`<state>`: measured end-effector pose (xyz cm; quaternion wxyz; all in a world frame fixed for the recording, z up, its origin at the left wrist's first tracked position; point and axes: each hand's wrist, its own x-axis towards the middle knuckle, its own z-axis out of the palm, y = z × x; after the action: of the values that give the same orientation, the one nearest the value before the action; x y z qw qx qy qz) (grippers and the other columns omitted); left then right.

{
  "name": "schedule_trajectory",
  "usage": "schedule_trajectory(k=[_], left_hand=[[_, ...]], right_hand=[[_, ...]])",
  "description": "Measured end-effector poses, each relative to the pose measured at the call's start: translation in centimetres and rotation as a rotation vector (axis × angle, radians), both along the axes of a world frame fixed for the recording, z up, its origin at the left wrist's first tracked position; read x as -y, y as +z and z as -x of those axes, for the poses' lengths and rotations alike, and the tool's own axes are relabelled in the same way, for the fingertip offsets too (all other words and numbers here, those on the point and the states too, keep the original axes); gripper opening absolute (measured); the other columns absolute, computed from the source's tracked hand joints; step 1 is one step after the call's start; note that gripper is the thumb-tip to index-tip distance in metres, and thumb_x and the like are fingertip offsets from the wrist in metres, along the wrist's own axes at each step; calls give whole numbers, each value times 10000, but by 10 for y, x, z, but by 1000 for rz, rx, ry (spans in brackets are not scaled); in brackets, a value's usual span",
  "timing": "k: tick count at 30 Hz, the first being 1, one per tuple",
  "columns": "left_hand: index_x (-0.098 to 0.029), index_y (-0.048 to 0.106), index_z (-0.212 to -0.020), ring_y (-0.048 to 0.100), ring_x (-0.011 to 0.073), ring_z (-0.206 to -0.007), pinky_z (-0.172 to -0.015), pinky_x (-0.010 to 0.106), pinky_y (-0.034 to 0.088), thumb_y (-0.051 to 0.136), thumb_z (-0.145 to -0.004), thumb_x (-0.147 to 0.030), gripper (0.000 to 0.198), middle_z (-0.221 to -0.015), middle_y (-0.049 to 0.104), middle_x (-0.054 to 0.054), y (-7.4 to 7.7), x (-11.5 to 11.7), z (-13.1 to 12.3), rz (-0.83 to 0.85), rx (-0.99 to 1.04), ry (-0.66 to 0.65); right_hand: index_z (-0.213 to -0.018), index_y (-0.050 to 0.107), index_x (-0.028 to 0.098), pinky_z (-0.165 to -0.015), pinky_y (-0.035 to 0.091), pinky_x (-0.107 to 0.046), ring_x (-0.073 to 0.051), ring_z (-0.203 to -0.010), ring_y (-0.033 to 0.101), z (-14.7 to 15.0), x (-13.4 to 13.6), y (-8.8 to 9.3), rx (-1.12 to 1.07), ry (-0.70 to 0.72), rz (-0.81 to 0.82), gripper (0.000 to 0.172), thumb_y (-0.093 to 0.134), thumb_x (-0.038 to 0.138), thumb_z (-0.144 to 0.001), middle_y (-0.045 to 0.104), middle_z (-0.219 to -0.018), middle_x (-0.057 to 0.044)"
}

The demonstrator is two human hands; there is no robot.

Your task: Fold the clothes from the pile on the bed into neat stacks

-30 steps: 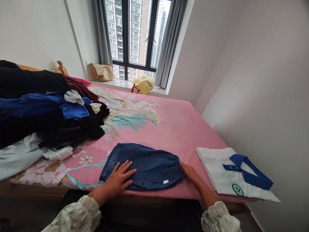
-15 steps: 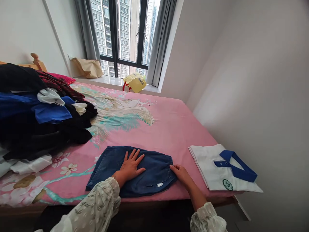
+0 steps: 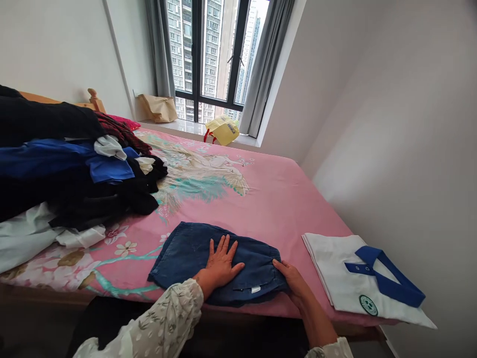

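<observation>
Navy blue shorts (image 3: pixel 179 258) lie folded flat near the bed's front edge, the elastic waistband end toward the right and a small white tag on the lower side. My left hand (image 3: pixel 222 262) rests palm down on their middle, fingers spread. At the waistband end, my right hand (image 3: pixel 292 281) pinches the edge, thumb on top and the other fingers mostly hidden beneath. To the right of the shorts lies a neatly folded white polo shirt (image 3: pixel 335 268) with a blue collar and a round green badge; neither hand touches it.
A heap of loose dark, blue and white clothes (image 3: pixel 74 169) covers the bed's left side. The pink flowered bedsheet (image 3: pixel 276 199) stretches back toward the window. On the sill sit a brown paper bag (image 3: pixel 159 108) and a yellow bag (image 3: pixel 223 130). A wall (image 3: pixel 402 149) runs along the right.
The camera has turned and tilted a little, so the scene sits farther right in view. Both hands keep about the same places on the shorts, which still lie folded.
</observation>
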<state>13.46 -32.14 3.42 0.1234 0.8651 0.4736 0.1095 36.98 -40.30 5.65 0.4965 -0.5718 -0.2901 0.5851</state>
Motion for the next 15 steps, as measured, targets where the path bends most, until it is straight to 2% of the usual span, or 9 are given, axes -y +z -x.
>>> schedule_trajectory(k=[3,5,7,9,11,13,15], left_hand=[[-228,276,-1451,56,326,-1419,-1078,596,-104,305,-822,-695,784,-1537,164,134,0,4,-10,49,85,3],[-233,297,-1443,76,315,-1419,-1087,587,-104,328,-819,-690,775,-1535,185,122,3,3,-10,74,164,9],[-234,330,-1429,105,287,-1420,-1115,552,-67,371,-819,-667,749,-1532,207,100,5,2,-5,126,331,21],[-232,372,-1408,156,249,-1415,-1150,488,30,393,-833,-627,698,-1522,252,76,6,8,4,238,657,91],[-223,405,-1387,249,232,-1389,-1151,433,160,379,-849,-605,660,-1490,335,71,3,24,15,423,1115,244],[-230,443,-1359,328,233,-1355,-1129,415,244,386,-840,-613,647,-1448,410,69,-5,48,28,628,1541,410],[-241,520,-1287,378,250,-1326,-1106,425,289,467,-789,-632,635,-1403,471,73,-16,77,43,811,1795,514]], right_hand=[[-961,601,137,-604,527,-314,-210,-691,664,14,8,29,-122,-13,5,398,710,426,-711,697,-812,-76],[-1003,573,144,-561,520,-299,-197,-651,654,30,6,51,-119,-34,-25,436,724,417,-699,690,-808,-64],[-1061,542,151,-483,491,-270,-177,-588,632,52,-2,72,-74,-54,-70,502,730,423,-684,676,-786,-48],[-1140,497,167,-396,435,-244,-162,-512,597,80,-14,86,11,-68,-93,600,733,445,-663,662,-756,-30],[-1215,440,183,-393,434,-247,-168,-506,596,110,-30,92,102,-78,-123,710,742,457,-633,660,-743,-20],[-1251,406,184,-490,493,-279,-191,-591,631,142,-47,90,189,-65,-184,775,750,444,-606,667,-754,-20],[-1258,409,178,-601,517,-298,-203,-683,648,174,-64,81,298,-35,-253,775,742,418,-601,670,-776,-23]])
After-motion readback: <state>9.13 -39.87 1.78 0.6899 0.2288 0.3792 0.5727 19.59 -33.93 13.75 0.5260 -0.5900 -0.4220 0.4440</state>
